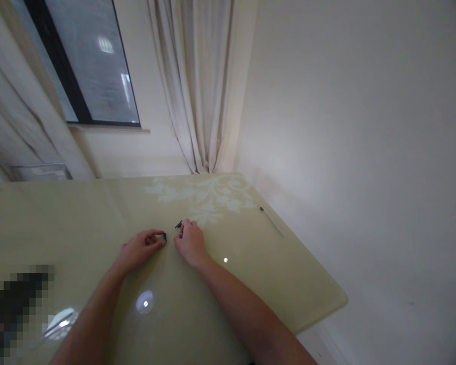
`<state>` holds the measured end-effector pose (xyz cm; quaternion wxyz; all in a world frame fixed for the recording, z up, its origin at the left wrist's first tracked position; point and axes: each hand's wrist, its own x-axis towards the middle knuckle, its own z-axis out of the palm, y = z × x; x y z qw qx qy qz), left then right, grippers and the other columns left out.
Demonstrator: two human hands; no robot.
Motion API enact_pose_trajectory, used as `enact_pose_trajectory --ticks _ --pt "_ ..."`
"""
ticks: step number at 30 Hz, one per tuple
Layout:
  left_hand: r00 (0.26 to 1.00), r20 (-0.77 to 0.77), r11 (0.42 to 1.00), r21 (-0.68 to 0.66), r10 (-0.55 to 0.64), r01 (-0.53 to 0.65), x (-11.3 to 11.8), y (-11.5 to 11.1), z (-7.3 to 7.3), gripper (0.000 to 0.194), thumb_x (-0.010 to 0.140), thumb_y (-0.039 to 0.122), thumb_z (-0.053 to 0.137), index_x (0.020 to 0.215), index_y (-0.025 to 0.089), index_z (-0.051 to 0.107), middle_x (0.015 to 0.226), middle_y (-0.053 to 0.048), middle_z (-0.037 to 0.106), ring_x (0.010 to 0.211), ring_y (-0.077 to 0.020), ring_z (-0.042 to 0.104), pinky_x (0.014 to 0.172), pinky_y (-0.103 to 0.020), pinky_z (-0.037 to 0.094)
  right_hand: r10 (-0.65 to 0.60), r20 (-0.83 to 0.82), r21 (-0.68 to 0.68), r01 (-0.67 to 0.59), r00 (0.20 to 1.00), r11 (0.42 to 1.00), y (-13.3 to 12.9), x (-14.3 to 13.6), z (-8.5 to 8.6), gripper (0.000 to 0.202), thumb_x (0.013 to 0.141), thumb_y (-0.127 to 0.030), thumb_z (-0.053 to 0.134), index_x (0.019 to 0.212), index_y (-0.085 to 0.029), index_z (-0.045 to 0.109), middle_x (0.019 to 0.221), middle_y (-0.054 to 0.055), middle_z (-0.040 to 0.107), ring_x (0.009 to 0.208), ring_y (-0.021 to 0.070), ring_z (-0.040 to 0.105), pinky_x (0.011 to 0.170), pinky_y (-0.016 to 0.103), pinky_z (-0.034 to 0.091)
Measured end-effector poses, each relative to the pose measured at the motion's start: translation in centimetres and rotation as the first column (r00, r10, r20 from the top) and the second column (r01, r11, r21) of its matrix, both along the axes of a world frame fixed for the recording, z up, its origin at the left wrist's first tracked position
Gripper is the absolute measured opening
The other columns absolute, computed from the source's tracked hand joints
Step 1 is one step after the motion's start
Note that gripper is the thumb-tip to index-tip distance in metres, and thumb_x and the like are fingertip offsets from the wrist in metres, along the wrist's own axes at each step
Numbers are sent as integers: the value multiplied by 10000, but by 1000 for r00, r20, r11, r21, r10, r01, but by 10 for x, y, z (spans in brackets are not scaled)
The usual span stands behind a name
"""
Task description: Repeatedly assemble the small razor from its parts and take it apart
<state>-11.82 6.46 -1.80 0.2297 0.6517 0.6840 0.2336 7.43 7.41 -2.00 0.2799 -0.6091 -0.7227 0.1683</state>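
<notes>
My left hand [140,248] rests over the table's glossy surface, thumb and forefinger pinching a small dark piece [164,236] that looks like a short block or cap. Just to the right, my right hand [191,242] has its fingers curled and pressed together. A bit of something dark [181,234] shows at its fingertips, too small to name. Beyond those fingertips is a small black clip-like part [179,224]; whether the hand touches it I cannot tell. A narrow gap separates the two hands.
The pale yellow-green table [251,289] has a white floral pattern at its far end. A thin white stick with a black tip [271,221] lies near the right edge, beside the wall [345,152]. Curtains [197,86] hang behind. A pixelated dark patch covers the lower left.
</notes>
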Motion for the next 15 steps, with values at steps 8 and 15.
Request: enact_pose_trajectory --ticks 8,15 --pt "996 -87 1000 -4 2 -2 4 -2 3 550 801 588 628 1243 286 754 1070 -79 781 1001 -299 717 875 -418 514 39 84 78 -46 996 996 5 27 6 275 935 -318 634 1172 -182 600 1158 136 637 1046 262 612 907 373 485" --pt "996 -86 999 -17 -28 27 1 2 0 521 828 560 595 1240 286 758 1088 -76 782 1018 -294 710 883 -417 508 -306 152 238 266 940 934 29 186 19 191 871 -188 703 1038 -268 658 1040 117 636 1117 348 568 946 499 443"
